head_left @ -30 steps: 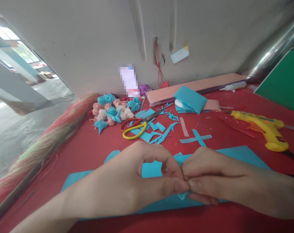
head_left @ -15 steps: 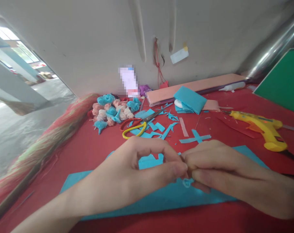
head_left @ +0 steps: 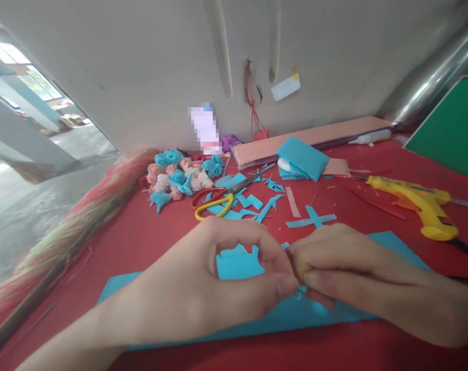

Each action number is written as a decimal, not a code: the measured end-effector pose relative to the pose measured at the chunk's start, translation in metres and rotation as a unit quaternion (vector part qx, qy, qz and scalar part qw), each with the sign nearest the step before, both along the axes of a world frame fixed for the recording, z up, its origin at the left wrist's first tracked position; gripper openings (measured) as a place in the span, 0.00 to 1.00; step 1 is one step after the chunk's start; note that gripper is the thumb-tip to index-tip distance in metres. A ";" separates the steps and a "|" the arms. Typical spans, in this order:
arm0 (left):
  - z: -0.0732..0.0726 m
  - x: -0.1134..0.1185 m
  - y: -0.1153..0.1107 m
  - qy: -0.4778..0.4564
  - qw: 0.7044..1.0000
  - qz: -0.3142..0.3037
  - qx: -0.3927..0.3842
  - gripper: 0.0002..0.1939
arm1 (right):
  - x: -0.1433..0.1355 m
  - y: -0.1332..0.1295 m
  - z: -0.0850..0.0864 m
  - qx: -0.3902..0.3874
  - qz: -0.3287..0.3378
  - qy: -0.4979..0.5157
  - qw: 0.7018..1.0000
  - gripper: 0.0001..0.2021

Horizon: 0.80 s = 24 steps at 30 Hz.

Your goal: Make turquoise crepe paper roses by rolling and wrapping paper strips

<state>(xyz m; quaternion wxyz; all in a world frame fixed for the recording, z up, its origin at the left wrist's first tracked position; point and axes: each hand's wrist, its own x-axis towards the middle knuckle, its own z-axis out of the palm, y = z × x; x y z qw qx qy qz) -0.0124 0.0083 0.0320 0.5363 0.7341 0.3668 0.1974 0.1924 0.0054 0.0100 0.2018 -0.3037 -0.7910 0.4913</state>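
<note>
Close together above a large blue paper sheet (head_left: 218,332), my two hands work on a small piece of blue crepe paper (head_left: 301,291). Thumb and fingertips of my left hand (head_left: 234,281) are pinched on its left side. My right hand (head_left: 334,268) has its fingers closed on the same piece, so most of it is hidden between them. Through the loop of my left fingers shows a brighter blue paper strip (head_left: 239,265) with an uneven upper edge; whether it joins the pinched piece I cannot tell. Beyond my left hand lie scissors (head_left: 218,203) with red and yellow handles.
Blue, pink and white paper flowers (head_left: 180,175) are heaped at the back left. Blue paper scraps (head_left: 253,203) surround the scissors. A folded blue paper packet (head_left: 303,158) lies further back. At right rests a yellow glue gun (head_left: 423,201) on the red tabletop (head_left: 141,237).
My left thumb and fingertips have shifted slightly over the pinched paper, so less of its curled end shows. More of the bright blue strip appears inside the left hand's loop.
</note>
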 end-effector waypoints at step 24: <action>0.000 -0.003 0.000 0.088 0.991 -0.017 0.094 0.04 | -0.003 0.003 -0.002 -0.023 -0.004 -0.033 0.999 0.13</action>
